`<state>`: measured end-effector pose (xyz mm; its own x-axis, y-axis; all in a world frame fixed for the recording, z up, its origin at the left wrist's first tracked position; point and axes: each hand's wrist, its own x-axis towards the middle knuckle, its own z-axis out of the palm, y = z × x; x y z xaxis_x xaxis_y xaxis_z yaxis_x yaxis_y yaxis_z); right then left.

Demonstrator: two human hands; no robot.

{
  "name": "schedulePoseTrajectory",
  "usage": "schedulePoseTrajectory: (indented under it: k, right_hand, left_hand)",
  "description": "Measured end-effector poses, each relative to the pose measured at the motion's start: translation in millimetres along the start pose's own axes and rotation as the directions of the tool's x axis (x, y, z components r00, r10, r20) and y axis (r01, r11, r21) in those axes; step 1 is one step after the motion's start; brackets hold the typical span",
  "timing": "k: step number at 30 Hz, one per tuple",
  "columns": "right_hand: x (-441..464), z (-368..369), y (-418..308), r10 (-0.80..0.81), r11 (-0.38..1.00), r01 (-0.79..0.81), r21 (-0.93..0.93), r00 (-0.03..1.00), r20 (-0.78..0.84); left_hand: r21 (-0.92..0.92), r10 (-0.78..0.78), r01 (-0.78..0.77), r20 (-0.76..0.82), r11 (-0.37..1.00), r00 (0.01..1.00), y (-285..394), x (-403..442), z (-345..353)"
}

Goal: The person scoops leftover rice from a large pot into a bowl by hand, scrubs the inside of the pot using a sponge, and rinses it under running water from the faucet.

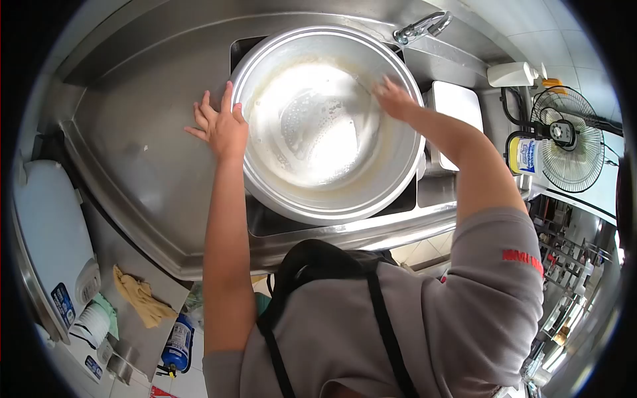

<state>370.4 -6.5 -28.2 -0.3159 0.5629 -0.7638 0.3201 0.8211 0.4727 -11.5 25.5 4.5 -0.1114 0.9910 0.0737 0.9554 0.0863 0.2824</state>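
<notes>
A large round metal pot (318, 205) sits over the sink, wide mouth up, with soapy bubbles and a shallow layer of liquid on its shiny bottom. At its left rim is my left hand (225, 126), fingers spread, the thumb side resting against the edge. Over the right inner wall of the pot is my right hand (395, 101), smeared by motion. Whether its fingers hold anything does not show. Behind the pot, a chrome faucet (423, 28) projects from the back of the sink.
A white rectangular container (458, 109) stands right of the pot. Farther right are a wire fan (564, 136), a white bottle (509, 74) and a yellow-and-white tub (524, 155). A steel drainboard (146, 179) spans the left; a tan cloth (142, 298) lies at lower left.
</notes>
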Motion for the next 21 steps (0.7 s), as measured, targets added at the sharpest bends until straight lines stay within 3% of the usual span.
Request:
schedulePoseTrajectory:
  k: [1, 2, 4, 5, 6, 7, 8, 10, 11, 13, 16, 17, 19, 20, 21]
  right_hand:
    - [3, 1, 11, 0.101, 0.994, -0.105, -0.034, 0.989, -0.108]
    - [3, -1, 0, 0.118, 0.992, -0.12, -0.029, 0.991, -0.066]
    - [-6, -21, -45, 0.185, 0.918, -0.226, 0.325, 0.971, 0.152]
    - [4, -9, -98, 0.302, 0.792, -0.36, 0.493, 0.933, 0.195]
    - [0, -39, -142, 0.363, 0.642, -0.513, 0.569, 0.858, 0.364]
    - [-20, -108, -143, 0.038, 0.543, -0.406, 0.735, 0.886, 0.461]
    - [-3, -124, -164, -0.17, 0.157, -0.281, 0.947, 0.937, 0.306]
    - [68, -171, -196, -0.031, -0.288, 0.08, 0.954, 0.995, -0.093]
    - [82, -204, -199, 0.308, -0.397, 0.129, 0.909, 0.951, -0.001]
    - [69, -238, -163, 0.295, -0.665, 0.071, 0.744, 0.94, 0.174]
    - [38, -191, -185, 0.321, -0.327, 0.052, 0.943, 0.945, 0.059]
    - [27, -150, -191, 0.164, -0.189, 0.04, 0.981, 0.986, -0.009]
    - [-9, -76, -166, -0.063, 0.272, 0.022, 0.962, 0.998, -0.006]
    - [-14, -32, -141, -0.103, 0.362, 0.037, 0.932, 0.995, 0.0]
    - [-9, -2, -115, -0.198, 0.634, -0.013, 0.773, 0.964, 0.178]
  left_hand:
    - [-0.003, 0.002, -0.002, -0.013, 1.0, 1.0, 0, -1, 0]
    - [-0.005, 0.005, -0.005, -0.023, 1.0, 1.0, -1, -2, 0]
    - [-0.016, 0.01, -0.011, -0.058, 1.0, 0.998, -1, 1, 1]
    - [-0.022, 0.007, -0.009, -0.073, 1.0, 0.997, -2, 1, 4]
    - [-0.026, 0.003, -0.005, -0.082, 1.0, 0.997, -3, -1, 5]
    - [-0.032, 0.001, -0.003, -0.086, 0.999, 0.996, -3, -5, 6]
    - [-0.04, -0.003, -0.001, -0.096, 0.999, 0.995, -4, -6, 6]
    - [-0.049, -0.016, 0.011, -0.117, 0.999, 0.993, -1, -2, 4]
    - [-0.044, -0.021, 0.016, -0.113, 0.999, 0.993, -2, -3, 4]
    - [-0.035, -0.028, 0.025, -0.112, 0.999, 0.993, 0, -3, 5]
    - [-0.028, -0.029, 0.026, -0.124, 0.999, 0.992, -1, -1, 7]
    - [-0.032, -0.014, 0.01, -0.122, 0.999, 0.992, -2, -4, 6]
    - [-0.021, 0.008, -0.011, -0.142, 1.0, 0.99, -1, 2, 3]
    - [-0.001, 0.014, -0.015, -0.145, 1.0, 0.989, -1, 3, 2]
    - [0.025, 0.03, -0.027, -0.128, 0.999, 0.991, -3, -5, 2]
